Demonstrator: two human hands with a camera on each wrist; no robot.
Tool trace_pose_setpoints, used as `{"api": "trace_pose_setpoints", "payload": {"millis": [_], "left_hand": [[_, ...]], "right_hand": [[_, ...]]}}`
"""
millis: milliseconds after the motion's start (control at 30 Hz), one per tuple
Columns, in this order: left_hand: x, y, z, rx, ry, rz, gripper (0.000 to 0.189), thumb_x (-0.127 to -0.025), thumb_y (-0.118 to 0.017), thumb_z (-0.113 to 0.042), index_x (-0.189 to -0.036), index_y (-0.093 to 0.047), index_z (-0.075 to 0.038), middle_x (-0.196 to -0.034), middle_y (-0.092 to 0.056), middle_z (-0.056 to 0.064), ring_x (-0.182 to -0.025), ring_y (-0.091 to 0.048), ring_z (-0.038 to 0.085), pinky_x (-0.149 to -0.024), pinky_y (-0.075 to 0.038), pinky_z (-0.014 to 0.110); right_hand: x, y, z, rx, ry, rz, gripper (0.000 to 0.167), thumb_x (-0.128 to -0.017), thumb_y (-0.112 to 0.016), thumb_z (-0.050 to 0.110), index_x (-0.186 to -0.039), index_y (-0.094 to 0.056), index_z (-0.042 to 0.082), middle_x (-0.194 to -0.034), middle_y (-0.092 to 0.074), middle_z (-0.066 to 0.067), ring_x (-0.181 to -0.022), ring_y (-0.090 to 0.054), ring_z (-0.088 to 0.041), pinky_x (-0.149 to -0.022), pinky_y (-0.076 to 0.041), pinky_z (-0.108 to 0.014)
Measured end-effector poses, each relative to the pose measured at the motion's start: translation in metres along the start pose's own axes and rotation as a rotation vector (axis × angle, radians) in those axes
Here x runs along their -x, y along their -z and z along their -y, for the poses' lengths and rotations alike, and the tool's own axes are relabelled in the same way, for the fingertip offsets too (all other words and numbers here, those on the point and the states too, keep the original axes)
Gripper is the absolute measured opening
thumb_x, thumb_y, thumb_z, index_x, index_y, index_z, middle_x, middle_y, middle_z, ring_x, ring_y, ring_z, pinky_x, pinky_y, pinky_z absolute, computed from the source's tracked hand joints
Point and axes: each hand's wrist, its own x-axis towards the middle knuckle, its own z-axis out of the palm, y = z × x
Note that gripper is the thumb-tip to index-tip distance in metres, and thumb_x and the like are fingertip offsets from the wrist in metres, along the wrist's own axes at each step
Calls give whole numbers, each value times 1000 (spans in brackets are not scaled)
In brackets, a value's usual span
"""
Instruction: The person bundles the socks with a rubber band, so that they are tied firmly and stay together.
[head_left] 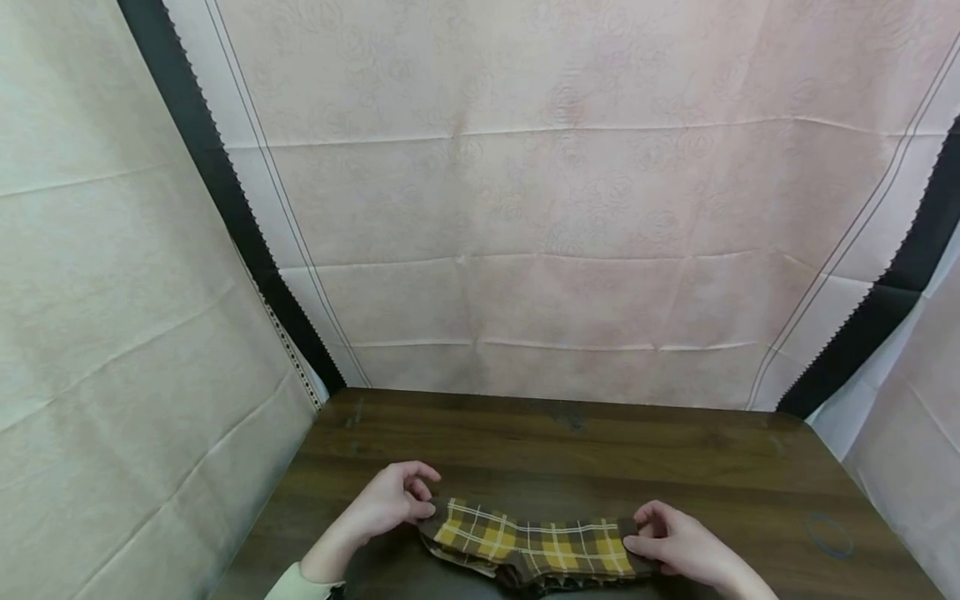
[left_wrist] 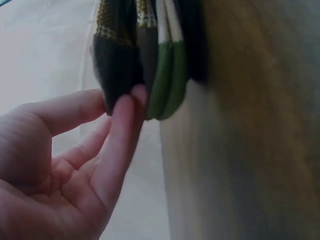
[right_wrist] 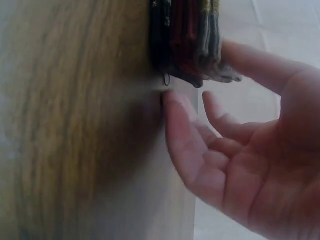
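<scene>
A stack of folded socks [head_left: 532, 546] lies along the front of the table, a yellow-and-brown plaid one on top. At its left end, my left hand [head_left: 393, 500] pinches the dark toe of the plaid sock [left_wrist: 116, 67] between thumb and finger. Just below, a green-toed sock [left_wrist: 167, 82] shows in the left wrist view. My right hand [head_left: 686, 542] is at the stack's other end, one digit touching the top sock's cuff [right_wrist: 212, 47]. Its other fingers curve loosely below, apart from the layers. A dark red sock [right_wrist: 183, 37] shows in the stack there.
The dark wooden table [head_left: 570, 442] extends beyond the socks. Pale patterned cloth [head_left: 562, 208] hangs behind it, with more cloth [head_left: 127, 333] at the left and right sides. A faint bluish ring mark [head_left: 830, 536] shows on the table at right.
</scene>
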Motion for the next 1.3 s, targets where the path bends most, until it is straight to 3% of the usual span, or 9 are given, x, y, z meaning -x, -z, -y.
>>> {"api": "trace_pose_setpoints", "payload": {"millis": [200, 333, 467, 600, 767, 900, 1000, 1133, 1300], "left_hand": [[-5, -8, -15, -232, -128, -148, 46, -86, -88, -3, -128, -71, -5, -114, -66, 15, -92, -66, 28, -75, -56, 42], [-10, -19, -29, -287, -199, -195, 47, -86, -90, -10, -130, -72, -13, -124, -64, 9, -109, -62, 35, -83, -53, 40], [-17, -35, -41, -282, -263, -189, 48, -87, -90, -12, -132, -71, -13, -126, -64, 8, -113, -60, 34, -79, -55, 36], [-21, -66, -53, -269, -336, -123, 46, -88, -89, -11, -130, -72, -14, -124, -66, 7, -110, -61, 24, -81, -59, 35], [-24, -121, -71, -230, -377, 117, 37, -91, -87, -11, -125, -73, -18, -112, -70, -7, -100, -64, 7, -80, -59, 26], [-31, -158, -82, -223, -355, 280, 34, -92, -86, -10, -124, -73, -12, -104, -70, -7, -90, -66, 4, -79, -55, 22], [-35, -177, -83, -281, -315, 307, 33, -90, -88, -12, -120, -74, -11, -100, -68, -8, -86, -62, 1, -76, -53, 20], [-39, -194, -78, -394, -272, 275, 31, -87, -91, -16, -112, -74, -14, -94, -61, -12, -80, -55, -1, -72, -50, 19], [-42, -204, -75, -511, -232, 242, 37, -83, -96, -24, -111, -72, -18, -93, -55, -13, -79, -50, -1, -71, -48, 20]], "right_hand": [[-9, -4, 1, 21, -20, 19, 62, -104, -73, 32, -141, -55, -14, -101, -61, -7, -92, -62, -21, -74, -61, -44], [-12, -3, 0, 17, 7, 90, 39, -103, -72, 32, -101, -61, -5, -80, -46, 0, -73, -47, -14, -63, -50, -34], [-11, -6, 1, 4, 46, 106, 44, -104, -71, 28, -80, -37, 12, -68, -27, 3, -63, -26, -14, -59, -34, -31], [-9, -9, 5, 24, 41, 84, 40, -104, -69, 26, -83, -38, 14, -70, -26, 3, -65, -27, -15, -60, -34, -32], [-12, -5, 6, 53, 33, 70, 34, -100, -74, 30, -83, -49, 12, -71, -40, 3, -70, -43, -15, -64, -46, -35], [-15, 0, 6, 72, 32, 82, 30, -97, -76, 34, -85, -58, 13, -77, -52, 3, -76, -54, -16, -67, -53, -37], [-16, -1, 9, 73, 25, 86, 33, -98, -74, 34, -83, -54, 13, -76, -50, 3, -73, -50, -16, -66, -49, -36], [-16, -3, 11, 61, 20, 79, 38, -100, -71, 30, -79, -44, 15, -72, -42, 2, -67, -41, -15, -64, -44, -34], [-16, -1, 7, 3, -7, 92, 31, -106, -63, 29, -83, -53, 10, -75, -49, 2, -70, -47, -15, -71, -55, -38]]}}
